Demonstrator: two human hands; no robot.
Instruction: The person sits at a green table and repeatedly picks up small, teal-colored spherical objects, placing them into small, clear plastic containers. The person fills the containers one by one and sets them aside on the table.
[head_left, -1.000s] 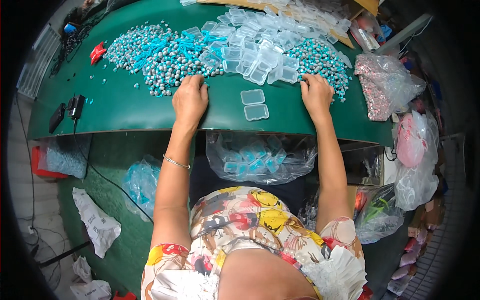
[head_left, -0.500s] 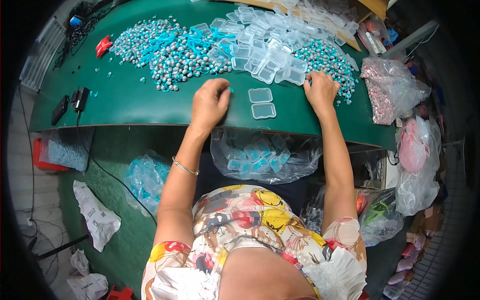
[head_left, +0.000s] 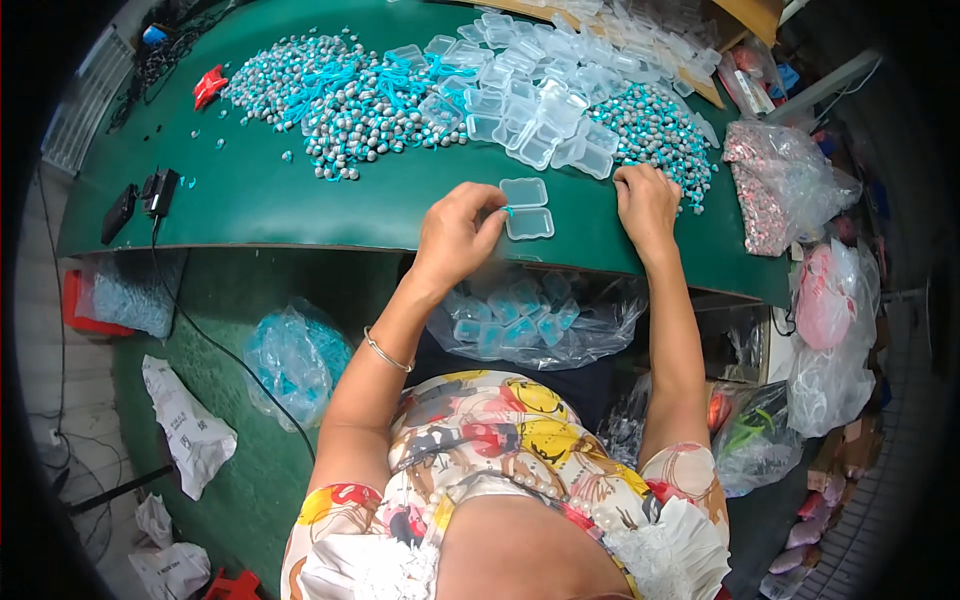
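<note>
While pinching something small and turquoise between thumb and forefinger, left hand (head_left: 458,232) sits at the left edge of an open clear plastic box (head_left: 526,208), fingertips touching or almost touching its rim. Fingers curled close, only thumb and forefinger tips meeting on the tiny piece; too small to say just what it is, though same colour as the bits in the heaps beyond. Box lies straight to the right of that hand, both halves flat on the green table (head_left: 300,205), hinge running left to right, so long axis points away from the body: one half nearer, one farther. Right hand (head_left: 648,203) well to the right of the box, apart from it, palm down, fingers bent onto the near edge of a heap of grey and turquoise beads (head_left: 655,130); whether anything is gripped under those fingers, cannot tell. Left hand clearly the nearer of the two to the box. Farther out from both hands, a pile of empty clear boxes (head_left: 530,95); out beyond the left hand and to its left, a bigger spread of beads with turquoise cords (head_left: 340,95). Under the table edge, below the hands, a clear bag of filled boxes (head_left: 530,320).
</note>
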